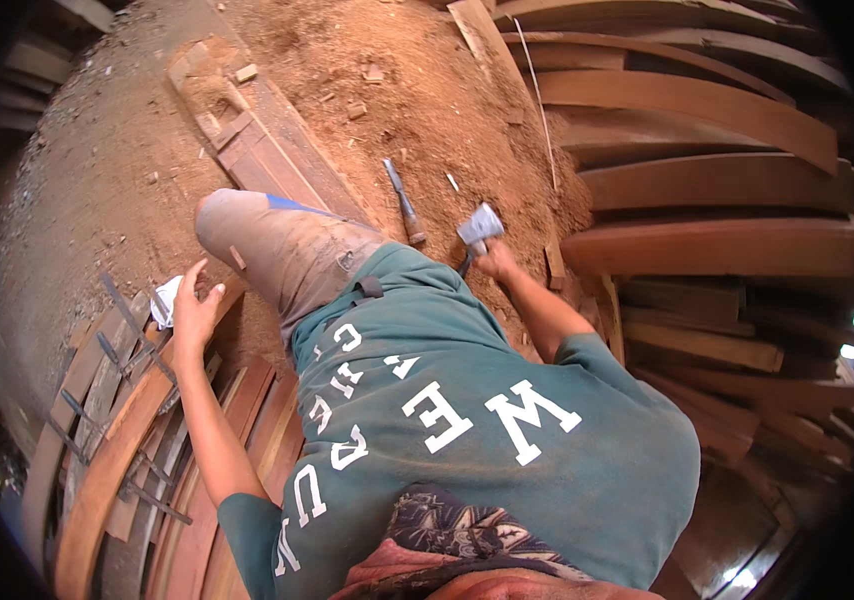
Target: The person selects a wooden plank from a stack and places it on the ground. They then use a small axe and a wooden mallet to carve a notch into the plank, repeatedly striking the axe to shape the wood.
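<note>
My right hand [495, 258] grips a grey metal hand tool [480, 225] with a broad head, low over the sawdust. Left of it lies a chisel [399, 190] with a wooden handle. My left hand [197, 305] has its fingers apart and holds nothing visible; it is beside a white crumpled item [164, 300] and several metal clamps or bars [125, 310] on timber at the left. My bent leg [277, 245] lies across the middle, in front of a plank [277, 160] with a recessed end.
Stacked curved reddish boards [707, 245] fill the right side. Sawdust and wood chips [387, 90] cover the ground at the top. Long planks [237, 420] lie under and beside my left arm. A thin light strip [539, 100] runs along the right-hand board stack.
</note>
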The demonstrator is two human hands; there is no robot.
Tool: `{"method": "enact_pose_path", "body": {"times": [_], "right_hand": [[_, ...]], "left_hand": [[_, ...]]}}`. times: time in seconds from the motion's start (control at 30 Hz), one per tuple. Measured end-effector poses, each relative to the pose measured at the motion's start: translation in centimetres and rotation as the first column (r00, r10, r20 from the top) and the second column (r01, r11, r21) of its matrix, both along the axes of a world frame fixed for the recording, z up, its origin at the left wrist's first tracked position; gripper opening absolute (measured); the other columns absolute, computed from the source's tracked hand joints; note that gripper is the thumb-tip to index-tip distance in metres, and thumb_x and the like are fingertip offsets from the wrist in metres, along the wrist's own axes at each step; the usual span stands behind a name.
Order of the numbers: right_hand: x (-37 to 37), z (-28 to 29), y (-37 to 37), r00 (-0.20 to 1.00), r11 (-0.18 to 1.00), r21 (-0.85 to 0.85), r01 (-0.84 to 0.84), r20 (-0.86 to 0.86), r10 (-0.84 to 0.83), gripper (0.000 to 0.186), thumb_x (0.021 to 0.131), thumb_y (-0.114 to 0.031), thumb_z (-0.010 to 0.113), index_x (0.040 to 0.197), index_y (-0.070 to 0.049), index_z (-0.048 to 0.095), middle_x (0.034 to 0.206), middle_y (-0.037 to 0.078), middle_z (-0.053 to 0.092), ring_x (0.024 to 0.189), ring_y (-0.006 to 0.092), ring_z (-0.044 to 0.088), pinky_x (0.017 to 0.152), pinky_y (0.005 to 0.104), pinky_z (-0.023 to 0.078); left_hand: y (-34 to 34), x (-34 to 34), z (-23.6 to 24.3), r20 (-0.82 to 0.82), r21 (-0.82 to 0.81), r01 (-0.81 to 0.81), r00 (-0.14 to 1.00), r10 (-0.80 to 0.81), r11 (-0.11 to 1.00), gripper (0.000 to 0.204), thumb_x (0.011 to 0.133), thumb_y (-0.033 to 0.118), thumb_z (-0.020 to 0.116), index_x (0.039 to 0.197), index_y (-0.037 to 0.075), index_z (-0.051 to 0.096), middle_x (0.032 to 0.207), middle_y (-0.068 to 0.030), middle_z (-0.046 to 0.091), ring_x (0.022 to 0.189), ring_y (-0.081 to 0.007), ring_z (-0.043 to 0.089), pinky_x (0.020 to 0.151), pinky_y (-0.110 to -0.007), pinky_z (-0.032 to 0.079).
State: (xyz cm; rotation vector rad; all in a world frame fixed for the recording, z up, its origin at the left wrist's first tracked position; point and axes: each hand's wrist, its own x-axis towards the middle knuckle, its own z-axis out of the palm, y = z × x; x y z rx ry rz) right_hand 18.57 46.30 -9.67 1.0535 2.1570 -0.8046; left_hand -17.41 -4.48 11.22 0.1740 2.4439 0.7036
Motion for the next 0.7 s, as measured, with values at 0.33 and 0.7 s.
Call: {"method": "enact_pose_path", "body": {"times": [0.33,0.7], "right_hand": [[8.0,-16.8,-5.6,0.961,0.966,-0.174,0.19,-0.168,-0.219,0.051,0.08,-0.041,0.078,0.112,0.0,0.074,0.108,0.021,0.077,0.104,0.0373,0.073,0.091,0.0441,0.056],[2.9,-11.0,1.4,0.995,0.956,-0.292,-0.012,-0.096,-0.017,0.04,0.083,-0.031,0.076,0.108,0.0,0.074,0.098,0.017,0.076,0.091,0.0313,0.072,0.082,0.0418,0.056]], "left_hand": [[0.7,2.2,1.4,-0.051,-0.014,0.047,0.998,-0.047,0.999,0.056,0.088,0.018,0.079,0.14,0.006,0.06,0.135,-0.0232,0.064,0.127,-0.0377,0.061,0.109,-0.044,0.048],[6.1,6.6,4.3,-0.613,0.015,0.13,0.784,-0.093,0.991,0.059,0.09,0.028,0.076,0.142,0.008,0.058,0.141,-0.0193,0.058,0.131,-0.0388,0.056,0.11,-0.046,0.046]]}}
